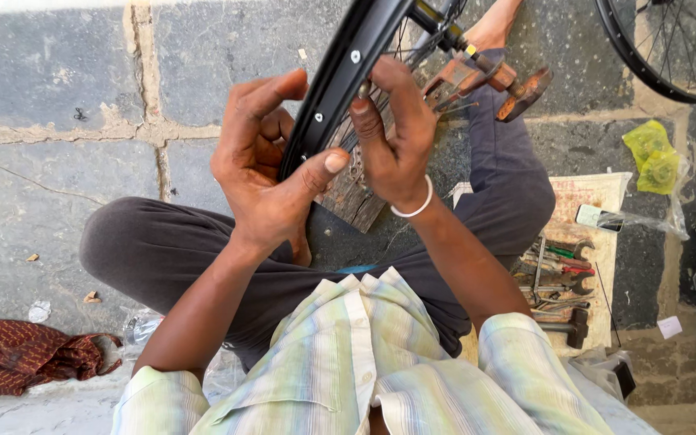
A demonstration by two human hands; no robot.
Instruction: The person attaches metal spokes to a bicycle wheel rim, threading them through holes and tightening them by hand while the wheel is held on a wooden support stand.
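Black bicycle rim (340, 76) is standing upright over the crossed legs, looking light, stiff and smooth, with the left hand (263, 173) clamping its edge between thumb and fingers while the right hand (396, 137) is pinching a spoke fitting at it.

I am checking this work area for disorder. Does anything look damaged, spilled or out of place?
Nothing looks spilled. Both hands, left hand and right hand, grip the black wheel rim, which looks intact. A red cloth lies crumpled on the stone floor; the tools sit heaped loosely on a board.
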